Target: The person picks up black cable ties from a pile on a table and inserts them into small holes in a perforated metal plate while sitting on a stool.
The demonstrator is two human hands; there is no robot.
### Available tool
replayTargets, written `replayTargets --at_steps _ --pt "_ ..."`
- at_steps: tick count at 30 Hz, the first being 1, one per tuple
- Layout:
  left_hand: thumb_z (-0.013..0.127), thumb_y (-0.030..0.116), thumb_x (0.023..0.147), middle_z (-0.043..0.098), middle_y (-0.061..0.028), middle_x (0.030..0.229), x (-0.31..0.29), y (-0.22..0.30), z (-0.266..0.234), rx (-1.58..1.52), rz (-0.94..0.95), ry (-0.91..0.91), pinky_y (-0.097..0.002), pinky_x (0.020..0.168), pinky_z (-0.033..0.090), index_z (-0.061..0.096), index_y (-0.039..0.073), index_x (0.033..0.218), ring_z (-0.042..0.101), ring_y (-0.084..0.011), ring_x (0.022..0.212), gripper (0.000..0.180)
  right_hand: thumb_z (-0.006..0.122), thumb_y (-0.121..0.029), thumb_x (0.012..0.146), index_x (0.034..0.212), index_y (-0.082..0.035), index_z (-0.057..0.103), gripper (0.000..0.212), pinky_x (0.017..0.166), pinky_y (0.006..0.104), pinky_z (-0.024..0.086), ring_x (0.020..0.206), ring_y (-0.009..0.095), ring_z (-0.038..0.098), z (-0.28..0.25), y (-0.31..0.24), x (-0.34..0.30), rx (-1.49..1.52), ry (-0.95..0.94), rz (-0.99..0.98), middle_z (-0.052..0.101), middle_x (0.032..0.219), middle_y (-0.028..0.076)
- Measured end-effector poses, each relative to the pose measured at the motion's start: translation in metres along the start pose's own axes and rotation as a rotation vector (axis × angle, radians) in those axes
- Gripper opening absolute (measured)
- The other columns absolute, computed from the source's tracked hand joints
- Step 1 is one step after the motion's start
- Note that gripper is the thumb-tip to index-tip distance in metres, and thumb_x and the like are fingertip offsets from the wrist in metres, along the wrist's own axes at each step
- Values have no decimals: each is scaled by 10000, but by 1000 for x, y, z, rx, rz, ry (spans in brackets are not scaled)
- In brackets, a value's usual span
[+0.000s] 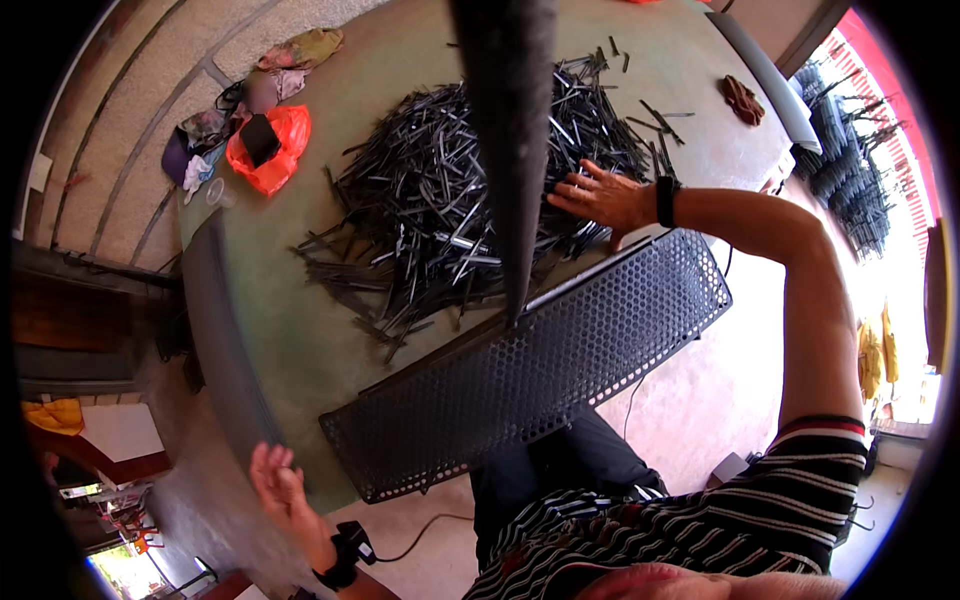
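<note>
A large heap of thin black strips (420, 190) lies on the green tabletop (290, 330). At the heap's right side is my right hand (605, 200), fingers stretched out over the strips and apart; no strip shows in its grasp. A long black perforated panel (540, 370) slants along the near table edge, over my lap, its right end raised higher in view. My left hand (285, 490) is off the panel's left end, in the air, with its fingers spread and nothing in it.
A dark pole (505, 130) crosses the view, hiding part of the heap. At the far left lie an orange-red plastic bag (270, 150), a clear cup (217, 193) and cloths (300, 50). A brown item (741, 101) rests at the far right. Grey padded edges (225, 320) flank the table.
</note>
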State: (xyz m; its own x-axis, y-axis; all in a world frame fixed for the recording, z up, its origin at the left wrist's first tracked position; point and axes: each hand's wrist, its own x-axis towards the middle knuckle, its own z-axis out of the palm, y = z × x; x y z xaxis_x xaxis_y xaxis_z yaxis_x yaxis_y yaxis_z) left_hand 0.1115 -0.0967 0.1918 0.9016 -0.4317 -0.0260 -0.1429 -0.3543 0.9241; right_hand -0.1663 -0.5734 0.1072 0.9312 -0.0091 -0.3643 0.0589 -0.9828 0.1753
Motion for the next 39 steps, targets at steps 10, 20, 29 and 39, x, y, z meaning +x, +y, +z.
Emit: replayTargets --at_steps 10,20,29,39 --pt "502 133 905 535 -150 1111 37 88 59 -348 262 -429 -356 876 425 421 -18 1234 547 -257 1031 371 832 -484 449 1428 -137 99 1271 830 414 423 985 271 473 0 17 15 52 -13 -45 465 1060 84" --pt "527 202 901 550 -145 1072 34 122 70 -439 276 -618 -374 854 453 424 -10 1218 567 -267 987 395 761 -454 593 1420 -72 130 1108 819 381 324 859 231 487 6 4 16 -228 174 -71 478 908 75" --pt "519 158 887 587 -158 977 26 159 46 -585 381 -656 -378 800 496 443 -43 1159 610 -283 904 347 576 -125 783 1403 -75 203 726 878 430 312 807 233 480 18 16 14 -151 347 -56 477 794 80" --pt "499 148 906 600 -128 982 64 136 111 -646 -10 -850 -358 777 508 456 9 1193 613 -255 898 322 678 -90 582 1160 4 440 632 972 456 278 846 258 510 -11 25 7 -67 432 44 503 821 84"
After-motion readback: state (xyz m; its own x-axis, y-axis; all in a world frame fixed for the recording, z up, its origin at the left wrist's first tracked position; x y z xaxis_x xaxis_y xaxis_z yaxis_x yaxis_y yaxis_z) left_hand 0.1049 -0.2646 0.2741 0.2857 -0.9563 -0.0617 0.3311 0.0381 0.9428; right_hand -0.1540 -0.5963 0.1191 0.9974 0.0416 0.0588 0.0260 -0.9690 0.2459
